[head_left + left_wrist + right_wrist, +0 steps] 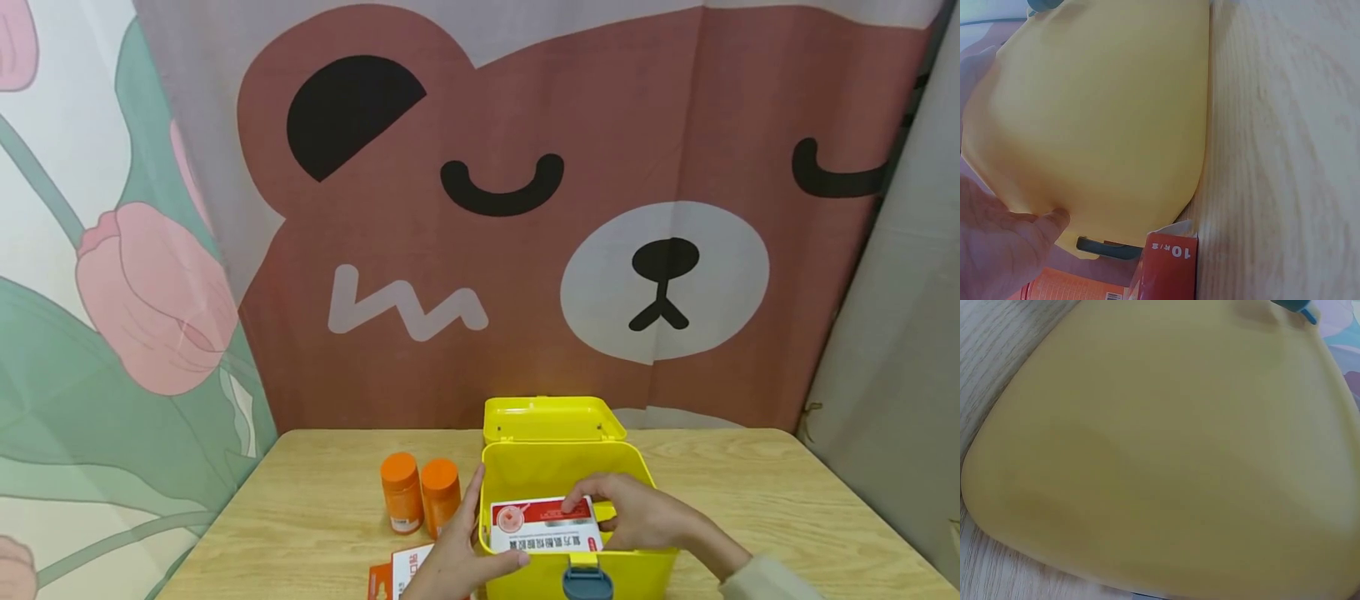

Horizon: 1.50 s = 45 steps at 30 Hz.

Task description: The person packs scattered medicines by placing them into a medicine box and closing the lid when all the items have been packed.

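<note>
A yellow lidded storage case (630,575) stands on the table with its lid (555,419) tipped back. My right hand (645,512) reaches into it and holds the right end of a red-and-white medicine carton (540,533), index finger on its printed face. The carton leans just inside the front wall. At the case's left side is my left hand (453,554), fingers extended along the wall and thumb across the front rim. The left wrist view shows that thumb (1054,222) against the yellow side. In the right wrist view the case wall (1147,456) hides the right hand.
Two orange-capped bottles (401,492) stand left of the case. Nearer, another red-and-white carton (381,581) lies partly behind the left hand. A grey latch (587,581) hangs on the case's front. A bear-print curtain (525,350) hangs behind the wooden table (300,517).
</note>
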Tool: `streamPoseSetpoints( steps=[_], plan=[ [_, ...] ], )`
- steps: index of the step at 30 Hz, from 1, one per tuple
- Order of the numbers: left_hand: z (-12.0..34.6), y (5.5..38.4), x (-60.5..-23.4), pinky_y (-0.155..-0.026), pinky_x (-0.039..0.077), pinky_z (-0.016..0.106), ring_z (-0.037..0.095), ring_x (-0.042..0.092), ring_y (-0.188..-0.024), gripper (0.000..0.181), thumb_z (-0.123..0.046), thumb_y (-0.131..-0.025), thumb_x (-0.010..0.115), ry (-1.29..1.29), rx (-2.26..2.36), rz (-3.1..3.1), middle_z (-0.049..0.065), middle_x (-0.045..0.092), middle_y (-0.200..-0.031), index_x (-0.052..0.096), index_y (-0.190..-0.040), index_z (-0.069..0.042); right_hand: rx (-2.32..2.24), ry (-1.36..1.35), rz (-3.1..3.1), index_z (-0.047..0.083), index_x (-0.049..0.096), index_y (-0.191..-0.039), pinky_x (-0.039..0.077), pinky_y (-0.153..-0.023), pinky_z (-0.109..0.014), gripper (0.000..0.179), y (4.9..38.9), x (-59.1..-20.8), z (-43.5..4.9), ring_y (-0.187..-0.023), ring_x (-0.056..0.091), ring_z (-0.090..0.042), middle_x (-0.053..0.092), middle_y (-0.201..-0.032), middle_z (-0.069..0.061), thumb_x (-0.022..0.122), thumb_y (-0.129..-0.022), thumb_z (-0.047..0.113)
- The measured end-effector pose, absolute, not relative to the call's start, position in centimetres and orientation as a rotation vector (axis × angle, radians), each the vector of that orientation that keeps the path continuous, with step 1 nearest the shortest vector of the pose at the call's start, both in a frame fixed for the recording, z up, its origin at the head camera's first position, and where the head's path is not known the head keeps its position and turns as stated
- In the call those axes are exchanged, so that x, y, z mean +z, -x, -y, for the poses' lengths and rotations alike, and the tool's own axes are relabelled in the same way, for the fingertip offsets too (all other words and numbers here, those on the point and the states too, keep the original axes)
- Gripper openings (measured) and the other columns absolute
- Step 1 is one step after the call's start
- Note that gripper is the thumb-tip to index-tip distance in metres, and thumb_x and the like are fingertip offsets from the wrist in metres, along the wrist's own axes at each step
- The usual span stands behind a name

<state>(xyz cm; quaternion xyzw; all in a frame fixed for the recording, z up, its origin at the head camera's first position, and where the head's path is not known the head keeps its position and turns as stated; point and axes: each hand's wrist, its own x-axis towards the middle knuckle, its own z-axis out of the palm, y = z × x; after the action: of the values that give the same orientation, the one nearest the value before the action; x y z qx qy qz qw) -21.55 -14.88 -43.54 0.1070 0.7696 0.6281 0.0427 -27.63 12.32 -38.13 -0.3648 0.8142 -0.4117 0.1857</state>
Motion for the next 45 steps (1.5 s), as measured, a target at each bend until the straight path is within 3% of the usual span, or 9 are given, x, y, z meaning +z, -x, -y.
streamPoseSetpoints(
  steps=[10, 15, 23, 45],
  plan=[
    [14.7, 21.6, -43.3, -0.103, 0.039, 0.049, 0.018, 0.056, -0.11, 0.112, -0.031, -0.077, 0.084, -0.315, 1.946, -2.3, 0.006, 0.047, -0.14, 0.005, -0.157, -0.026, -1.122, 1.062, -2.3, 0.015, 0.066, -0.108, 0.056, -0.079, -0.036, 0.039, 28.0, -38.5, -11.9, -0.103, 0.05, -0.031, 0.058, -0.115, -0.003, 0.081, -0.075, 0.0],
    [14.8, 21.6, -43.5, -0.104, 0.037, 0.054, 0.019, 0.055, -0.108, 0.112, -0.03, -0.077, 0.084, -0.339, 1.92, -2.345, 0.008, 0.047, -0.14, 0.005, -0.157, -0.025, -1.113, 1.055, -2.295, 0.015, 0.065, -0.107, 0.057, -0.078, -0.036, 0.041, 28.1, -38.8, -11.6, -0.103, 0.049, -0.031, 0.057, -0.114, -0.003, 0.08, -0.075, -0.005],
    [14.8, 21.7, -43.5, -0.103, 0.036, 0.056, 0.022, 0.055, -0.109, 0.112, -0.027, -0.078, 0.083, -0.329, 1.93, -2.33, 0.01, 0.046, -0.141, 0.005, -0.157, -0.024, -1.067, 1.143, -2.309, 0.016, 0.065, -0.106, 0.057, -0.079, -0.034, 0.035, 28.2, -38.9, -11.5, -0.101, 0.049, -0.029, 0.059, -0.112, 0.0, 0.08, -0.077, 0.002],
    [14.8, 21.6, -43.4, -0.103, 0.036, 0.055, 0.021, 0.056, -0.109, 0.111, -0.026, -0.079, 0.082, -0.369, 1.937, -2.334, 0.012, 0.045, -0.141, 0.004, -0.157, -0.02, -0.991, 1.08, -2.342, 0.017, 0.064, -0.104, 0.049, -0.088, -0.051, 0.036, 28.1, -39.3, -11.1, -0.098, 0.048, -0.028, 0.058, -0.108, 0.001, 0.078, -0.078, -0.004]
  ],
)
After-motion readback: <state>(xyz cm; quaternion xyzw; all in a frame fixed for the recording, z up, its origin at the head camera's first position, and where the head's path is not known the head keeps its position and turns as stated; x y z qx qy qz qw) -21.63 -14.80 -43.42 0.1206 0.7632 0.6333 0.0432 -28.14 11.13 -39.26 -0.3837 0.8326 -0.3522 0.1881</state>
